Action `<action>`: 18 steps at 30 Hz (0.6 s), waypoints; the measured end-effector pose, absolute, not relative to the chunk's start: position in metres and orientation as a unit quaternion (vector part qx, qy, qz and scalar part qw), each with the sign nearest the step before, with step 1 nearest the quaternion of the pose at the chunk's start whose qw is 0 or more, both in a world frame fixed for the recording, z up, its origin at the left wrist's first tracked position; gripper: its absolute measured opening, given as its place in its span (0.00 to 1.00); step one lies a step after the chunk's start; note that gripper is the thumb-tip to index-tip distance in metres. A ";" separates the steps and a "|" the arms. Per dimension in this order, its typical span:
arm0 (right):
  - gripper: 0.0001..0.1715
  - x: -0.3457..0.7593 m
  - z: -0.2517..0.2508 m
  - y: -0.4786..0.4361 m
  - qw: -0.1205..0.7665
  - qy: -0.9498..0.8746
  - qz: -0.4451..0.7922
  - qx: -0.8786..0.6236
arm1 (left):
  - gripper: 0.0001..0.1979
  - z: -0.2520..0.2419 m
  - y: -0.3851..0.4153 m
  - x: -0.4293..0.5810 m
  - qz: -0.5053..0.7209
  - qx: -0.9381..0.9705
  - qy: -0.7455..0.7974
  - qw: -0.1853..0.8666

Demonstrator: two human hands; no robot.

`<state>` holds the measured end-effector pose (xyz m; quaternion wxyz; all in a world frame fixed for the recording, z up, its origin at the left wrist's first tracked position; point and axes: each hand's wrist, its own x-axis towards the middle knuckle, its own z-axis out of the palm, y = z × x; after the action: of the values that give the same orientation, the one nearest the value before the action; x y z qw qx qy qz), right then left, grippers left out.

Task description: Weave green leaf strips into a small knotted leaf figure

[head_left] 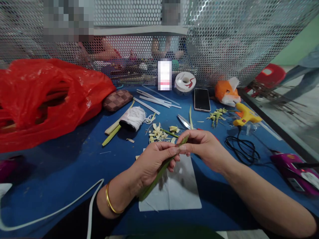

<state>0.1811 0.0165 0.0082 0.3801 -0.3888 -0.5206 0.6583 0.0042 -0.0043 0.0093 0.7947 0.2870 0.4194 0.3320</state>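
A long green leaf strip (159,177) slants between my two hands above a white sheet of paper (183,186). My left hand (160,157) pinches it near its upper end, thumb on top. At the tip, the thumb and fingers of my right hand (196,144) close on the same leaf. Just beyond my hands lie pale woven leaf pieces and scraps (157,132). Scissors (184,122) with red handles rest partly hidden behind my right hand. A spool of white thread (133,118) stands to the left, by some folded leaf strips (111,135).
A red plastic bag (82,96) fills the left side, beside a checkered pouch (118,100). White strips (156,101), a ribbon roll (185,81) and a phone (202,99) lie at the back. On the right are a yellow glue gun (246,114), its black cord and a purple power box (295,172).
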 end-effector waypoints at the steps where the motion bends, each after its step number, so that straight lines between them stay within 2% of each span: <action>1: 0.06 0.182 0.009 0.017 0.377 -0.522 0.659 -0.389 | 0.09 0.009 -0.005 0.004 0.333 0.287 0.420 0.794; 8: 0.12 0.179 0.011 0.016 0.400 -0.511 0.645 -0.404 | 0.09 0.008 -0.006 0.004 0.317 0.290 0.417 0.801; 16: 0.08 0.182 0.010 0.019 0.371 -0.524 0.661 -0.388 | 0.06 0.006 -0.003 0.001 0.321 0.283 0.407 0.807; 18: 0.14 0.196 0.015 0.027 0.356 -0.564 0.616 -0.420 | 0.05 0.006 -0.001 0.000 0.344 0.252 0.407 0.808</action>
<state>0.1956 0.0266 0.0153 0.3558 -0.4195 -0.5637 0.6162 -0.0001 -0.0009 0.0064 0.8077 0.2521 0.4072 0.3438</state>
